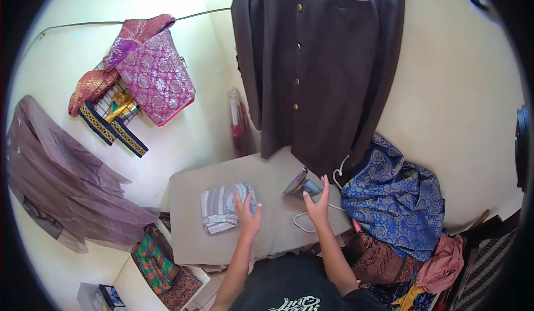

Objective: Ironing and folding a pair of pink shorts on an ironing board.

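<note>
A folded grey-and-white patterned cloth (219, 211) lies on the padded ironing surface (192, 244). My left hand (249, 219) is over the cloth's right side, fingers spread; whether it touches the cloth is hard to tell. To the right, a clothes iron (308, 187) stands tilted up with its soleplate facing left. My right hand (318, 206) is beside the iron, thumb and fingers apart around its near right side, with no grip visible. The iron's pale cord (303, 223) loops on the surface just below that hand.
A dark jacket (317, 61) with gold buttons hangs behind the surface. Blue patterned fabric (394, 202) and a pink cloth (442, 265) are piled at right. Sheer mauve fabric (71, 190) hangs at left, below a wire basket (131, 102). Checked cloth (154, 261) lies in an open box.
</note>
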{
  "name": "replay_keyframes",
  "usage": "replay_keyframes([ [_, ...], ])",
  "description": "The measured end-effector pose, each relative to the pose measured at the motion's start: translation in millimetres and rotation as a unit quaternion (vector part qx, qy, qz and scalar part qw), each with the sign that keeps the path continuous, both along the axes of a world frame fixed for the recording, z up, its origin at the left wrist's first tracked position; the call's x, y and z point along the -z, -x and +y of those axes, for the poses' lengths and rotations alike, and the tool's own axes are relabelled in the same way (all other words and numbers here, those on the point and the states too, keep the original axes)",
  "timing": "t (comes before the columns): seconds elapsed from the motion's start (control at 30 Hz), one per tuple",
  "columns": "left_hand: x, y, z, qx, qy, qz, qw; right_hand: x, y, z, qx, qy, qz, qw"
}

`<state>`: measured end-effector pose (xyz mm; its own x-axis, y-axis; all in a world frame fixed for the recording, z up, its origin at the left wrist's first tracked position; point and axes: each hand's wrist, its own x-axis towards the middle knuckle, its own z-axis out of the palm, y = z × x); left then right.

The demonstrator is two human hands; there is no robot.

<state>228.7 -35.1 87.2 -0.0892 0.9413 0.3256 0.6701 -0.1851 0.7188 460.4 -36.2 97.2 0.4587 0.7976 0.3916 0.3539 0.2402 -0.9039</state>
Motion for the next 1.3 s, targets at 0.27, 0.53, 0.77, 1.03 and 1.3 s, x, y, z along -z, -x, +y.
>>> replay_keyframes([
  [0.27,-2,33,-14,-0.057,0.0,-0.059,0.997,-48,29,-3,0.08,-0.002,-0.222,0.972],
  [0.53,34,105,-11,-0.146,0.028,-0.048,0.988,0,101,22,-0.132,0.008,-0.013,0.991],
  [0.77,52,174,3,-0.169,0.112,-0.068,0.977,65,150,42,-0.168,0.196,-0.021,0.966],
  [1.03,97,195,28,-0.147,0.166,-0.197,0.955,106,150,63,-0.193,0.302,0.034,0.933],
  [1.3,49,205,29,-0.061,0.372,-0.357,0.855,44,163,70,-0.262,0.41,0.157,0.859],
])
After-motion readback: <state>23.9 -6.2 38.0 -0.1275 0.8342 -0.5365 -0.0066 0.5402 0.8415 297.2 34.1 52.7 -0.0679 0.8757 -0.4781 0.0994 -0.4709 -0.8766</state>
